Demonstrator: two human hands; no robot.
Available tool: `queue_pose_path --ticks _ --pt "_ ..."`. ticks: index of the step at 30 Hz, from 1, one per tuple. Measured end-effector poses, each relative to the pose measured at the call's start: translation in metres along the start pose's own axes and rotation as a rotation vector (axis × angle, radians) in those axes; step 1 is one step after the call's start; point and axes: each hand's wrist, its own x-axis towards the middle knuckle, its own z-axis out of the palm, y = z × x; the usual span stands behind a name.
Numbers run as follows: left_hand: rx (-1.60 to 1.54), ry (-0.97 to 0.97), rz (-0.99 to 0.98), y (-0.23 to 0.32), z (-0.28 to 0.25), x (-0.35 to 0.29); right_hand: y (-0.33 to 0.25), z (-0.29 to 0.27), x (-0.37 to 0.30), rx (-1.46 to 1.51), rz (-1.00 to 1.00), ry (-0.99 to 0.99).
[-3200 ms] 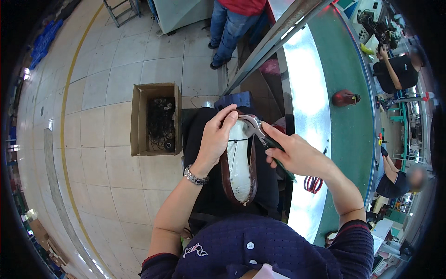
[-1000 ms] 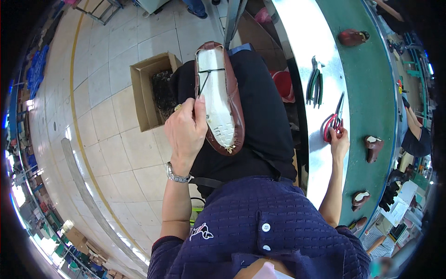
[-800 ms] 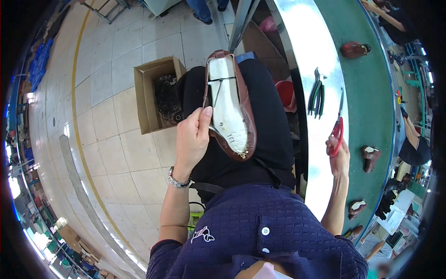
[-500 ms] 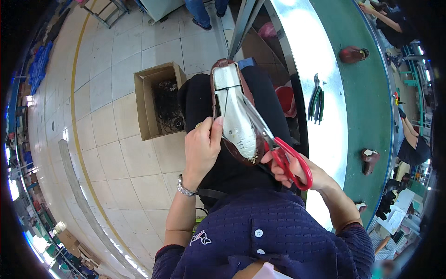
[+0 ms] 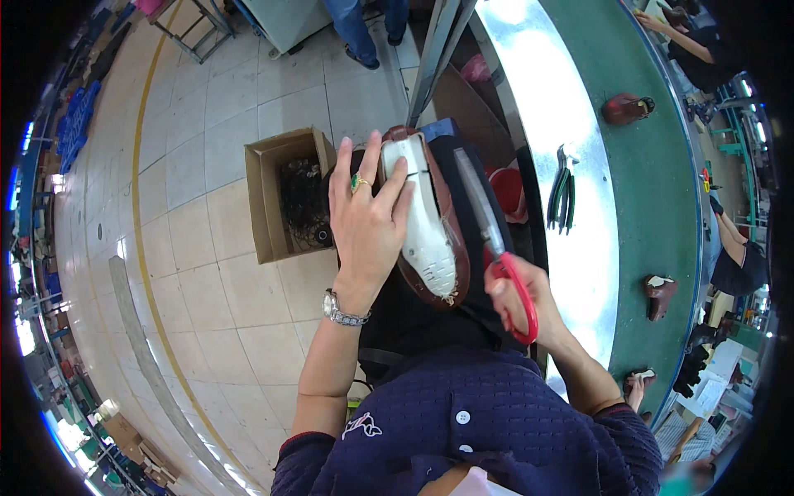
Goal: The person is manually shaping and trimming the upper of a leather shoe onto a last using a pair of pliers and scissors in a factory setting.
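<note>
A reddish-brown leather shoe upper on a white last [image 5: 430,240] lies sole side up across my lap. A thin dark cord crosses the white sole near its top end. My left hand [image 5: 364,223] rests over the left side of the shoe, fingers spread, with fingertips on the white surface. To the right of the shoe, my right hand [image 5: 519,302] is closed on the red-handled scissors [image 5: 523,310]. Their blades look closed together and point up, away from me, apart from the shoe.
A cardboard box [image 5: 256,198] of tangled black cords stands on the floor at left. Pincers with green-black handles [image 5: 563,194] lie on the metal table edge [image 5: 591,273]. Brown shoes [image 5: 628,108] sit on the green belt [image 5: 633,190]. Other people are beyond it.
My left hand has moved up from the shoe's left edge and spread its fingers over it. The scissors have drawn right, off the sole, and their blades have come together.
</note>
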Motion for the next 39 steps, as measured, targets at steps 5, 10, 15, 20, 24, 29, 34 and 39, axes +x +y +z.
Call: queue_pose_path --ticks 5,10,15,20,24,29,34,39 --pt "0.012 0.183 0.122 -0.008 0.001 0.002 0.057 -0.069 0.015 -0.229 -0.268 0.608" --pt "-0.236 0.583 0.123 0.008 -0.048 0.021 0.134 -0.164 0.008 -0.552 -0.009 1.099" --pt "-0.072 0.742 -0.044 -0.02 -0.11 0.045 0.167 -0.206 0.002 -0.986 0.017 1.216" --pt "0.392 0.185 -0.284 -0.166 -0.052 -0.007 0.114 -0.179 0.062 -0.913 -0.293 1.11" --pt "0.271 0.02 -0.419 -0.161 -0.005 -0.035 0.091 -0.173 0.12 -0.891 -0.319 1.071" --pt "-0.099 -0.188 0.354 -0.024 0.014 -0.001 0.078 -0.164 0.151 -1.022 -0.195 1.106" --pt "-0.047 -0.386 0.449 0.031 0.066 0.048 0.089 -0.181 0.161 -0.999 -0.197 1.034" --pt "-0.407 -0.83 0.127 0.0 0.079 0.129 0.043 -0.184 0.124 0.277 -0.095 0.604"
